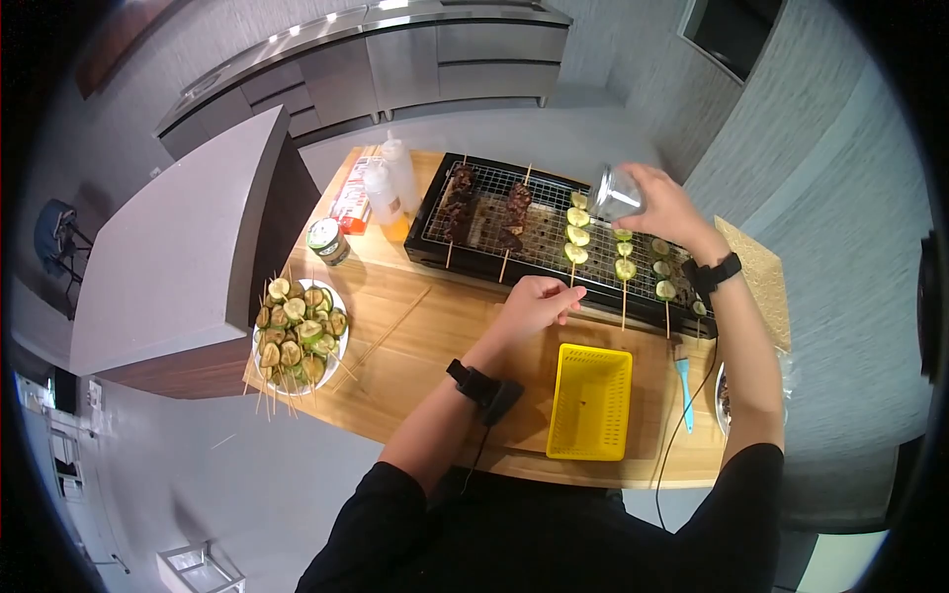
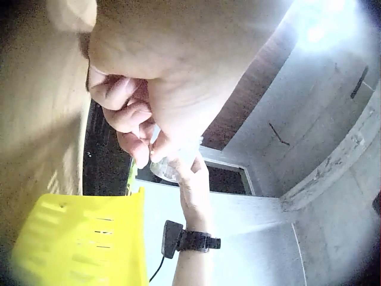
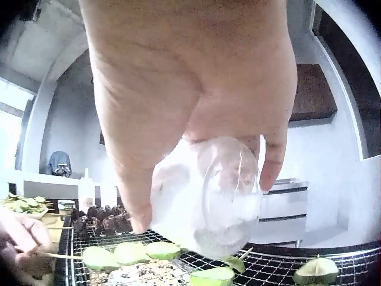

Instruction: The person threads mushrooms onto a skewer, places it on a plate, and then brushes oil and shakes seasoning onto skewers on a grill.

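My right hand (image 1: 664, 206) grips a clear glass jar (image 1: 615, 193), tilted over the grill (image 1: 550, 219). In the right wrist view the jar (image 3: 229, 196) hangs close over the zucchini slices, thumb on one side and fingers on the other. At the grill's front edge my left hand (image 1: 534, 304) pinches the stick end of a zucchini skewer (image 1: 576, 237), whose slices lie on the mesh. More zucchini skewers (image 1: 625, 267) lie to its right, partly below the jar. Two dark meat skewers (image 1: 516, 212) rest on the left half of the mesh.
A yellow basket (image 1: 591, 450) stands before the grill, a blue-handled brush (image 1: 684, 390) at its right. Leftward are a plate (image 1: 343, 353) of zucchini skewers, a can (image 1: 328, 242), squeeze bottles (image 1: 384, 198) and a red-white packet (image 1: 352, 203). Loose sticks (image 1: 395, 321) lie on the table.
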The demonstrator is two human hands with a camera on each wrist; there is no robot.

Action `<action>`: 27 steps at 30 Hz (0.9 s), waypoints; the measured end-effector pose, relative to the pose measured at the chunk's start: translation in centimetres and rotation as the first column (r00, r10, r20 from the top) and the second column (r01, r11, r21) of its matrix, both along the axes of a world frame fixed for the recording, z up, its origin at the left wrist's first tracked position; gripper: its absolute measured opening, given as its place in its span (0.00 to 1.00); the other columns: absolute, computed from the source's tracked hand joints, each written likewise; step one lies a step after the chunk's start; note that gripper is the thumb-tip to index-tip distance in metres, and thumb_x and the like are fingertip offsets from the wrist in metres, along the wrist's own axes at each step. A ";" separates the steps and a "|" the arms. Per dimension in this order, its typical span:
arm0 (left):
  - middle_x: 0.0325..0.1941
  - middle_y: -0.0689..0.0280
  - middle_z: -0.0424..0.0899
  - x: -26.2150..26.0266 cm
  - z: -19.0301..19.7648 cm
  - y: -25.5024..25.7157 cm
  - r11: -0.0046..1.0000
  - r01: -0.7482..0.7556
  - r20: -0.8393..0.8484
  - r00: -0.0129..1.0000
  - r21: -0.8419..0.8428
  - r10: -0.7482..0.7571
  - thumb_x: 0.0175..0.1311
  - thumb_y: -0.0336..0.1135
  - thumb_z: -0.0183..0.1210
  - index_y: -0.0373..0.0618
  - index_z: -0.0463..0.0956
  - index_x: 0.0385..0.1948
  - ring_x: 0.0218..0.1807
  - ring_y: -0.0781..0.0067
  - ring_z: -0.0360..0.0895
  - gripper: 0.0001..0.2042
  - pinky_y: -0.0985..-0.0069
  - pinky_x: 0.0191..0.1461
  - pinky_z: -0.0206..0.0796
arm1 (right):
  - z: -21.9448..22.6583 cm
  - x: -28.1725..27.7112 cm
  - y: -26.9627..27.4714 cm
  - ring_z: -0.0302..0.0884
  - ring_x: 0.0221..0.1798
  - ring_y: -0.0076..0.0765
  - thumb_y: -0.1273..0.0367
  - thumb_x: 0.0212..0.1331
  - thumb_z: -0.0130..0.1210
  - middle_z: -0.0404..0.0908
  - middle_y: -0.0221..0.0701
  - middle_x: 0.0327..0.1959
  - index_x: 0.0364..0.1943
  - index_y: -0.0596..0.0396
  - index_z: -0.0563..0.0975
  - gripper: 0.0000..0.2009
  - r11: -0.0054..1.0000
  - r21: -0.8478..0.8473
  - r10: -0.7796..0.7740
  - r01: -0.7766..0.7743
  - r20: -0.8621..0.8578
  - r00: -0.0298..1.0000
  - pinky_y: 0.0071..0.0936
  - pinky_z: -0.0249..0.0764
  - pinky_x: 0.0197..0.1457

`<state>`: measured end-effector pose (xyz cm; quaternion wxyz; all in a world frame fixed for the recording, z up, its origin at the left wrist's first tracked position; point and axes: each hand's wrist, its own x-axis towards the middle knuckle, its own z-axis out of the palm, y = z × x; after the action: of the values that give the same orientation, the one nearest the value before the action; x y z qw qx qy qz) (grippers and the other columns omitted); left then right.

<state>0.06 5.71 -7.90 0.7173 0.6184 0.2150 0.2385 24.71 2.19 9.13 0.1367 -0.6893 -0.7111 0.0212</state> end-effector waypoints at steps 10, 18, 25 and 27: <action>0.20 0.74 0.78 -0.2 -0.3 0.1 1.000 0.006 0.023 1.000 -0.002 -0.006 0.74 0.44 0.62 0.42 0.81 0.27 0.24 0.88 0.71 0.17 0.85 0.29 0.59 | 0.0 -0.8 -2.1 0.72 0.69 0.54 0.61 0.43 0.78 0.76 0.49 0.65 0.67 0.59 0.70 0.44 1.000 -0.019 -0.012 0.011 -0.016 1.000 0.42 0.70 0.72; 0.22 0.74 0.76 -0.2 -0.5 0.0 0.998 0.041 0.070 0.997 -0.046 -0.037 0.76 0.42 0.60 0.42 0.82 0.29 0.25 0.89 0.67 0.16 0.86 0.28 0.55 | -0.5 0.3 -4.1 0.73 0.69 0.53 0.64 0.43 0.78 0.76 0.46 0.66 0.68 0.57 0.71 0.43 0.996 0.078 -0.041 0.047 -0.084 0.996 0.41 0.69 0.72; 0.22 0.73 0.78 -0.1 -0.8 0.2 0.996 0.072 0.072 0.995 -0.062 -0.067 0.77 0.42 0.57 0.41 0.83 0.29 0.25 0.87 0.69 0.16 0.84 0.29 0.57 | 0.3 -0.7 -5.3 0.72 0.70 0.56 0.60 0.44 0.77 0.75 0.51 0.67 0.68 0.59 0.70 0.43 0.996 0.063 -0.065 0.071 -0.085 0.994 0.42 0.68 0.74; 0.22 0.73 0.78 -0.1 -0.7 0.3 0.995 0.074 0.064 0.996 -0.070 -0.070 0.77 0.42 0.57 0.41 0.83 0.29 0.25 0.87 0.70 0.16 0.83 0.30 0.59 | -0.4 -1.1 -5.3 0.74 0.68 0.54 0.63 0.43 0.78 0.77 0.47 0.64 0.67 0.58 0.71 0.42 0.995 0.089 -0.028 0.035 -0.080 0.996 0.41 0.69 0.72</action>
<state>-0.07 5.96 -8.63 0.7537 0.5916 0.1790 0.2235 23.61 -3.07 8.69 0.1962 -0.6921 -0.6944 0.0140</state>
